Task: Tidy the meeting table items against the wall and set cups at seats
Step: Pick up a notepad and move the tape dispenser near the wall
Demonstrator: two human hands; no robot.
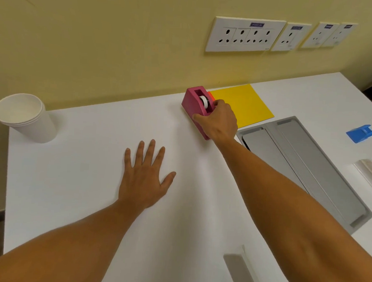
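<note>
Near the wall at the far edge of the white table (74,177), the right hand (220,123) grips the pink tape dispenser (194,102) from above, fingers curled over its top and near side, just beside the yellow sheet (246,103). It looks rigid, bottom-heavy and smooth-sided, so a firm top grip or a push should suit. Flat on the tabletop, the left hand (144,177) lies spread and holds nothing; the stacked paper cups (24,115), light and crushable, want a gentle hold around the wall.

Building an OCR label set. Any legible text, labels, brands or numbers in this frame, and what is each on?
None can be read.
Socket panels: small dark labels along their tops, print too blurred to read.
Grey table sign at the bottom edge: dark line marks, cut off by the frame, not readable.
</note>
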